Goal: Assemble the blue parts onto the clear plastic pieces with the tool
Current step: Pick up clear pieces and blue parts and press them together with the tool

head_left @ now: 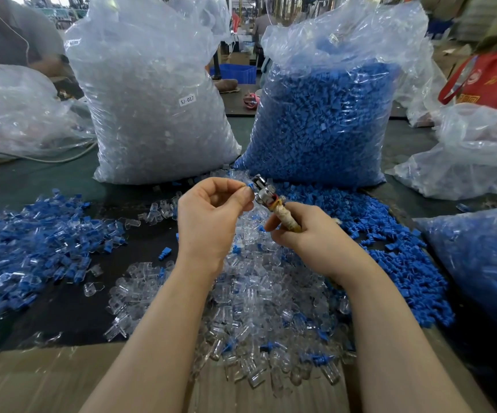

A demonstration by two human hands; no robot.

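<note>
- Nearest the camera, a heap of clear plastic pieces [259,317] spreads over the table, with only a few blue bits mixed in; these look to be unassembled stock.
- Just above that heap, the right hand [309,236] clasps the tool [274,204] by its tape-wrapped handle; its long axis runs up and to the left, metal head toward the other hand.
- The left hand [211,216] pinches a small blue part [251,186] at the tool's head; whether a clear piece sits there is hard to tell.
- Left of the heap lies a pile of finished blue-and-clear units [36,242]; right of it, loose blue parts [390,234].
- Beyond the heap stand a clear-piece bag [155,93] and a blue-part bag [321,120], both nearly full, so most of the work likely remains.
</note>
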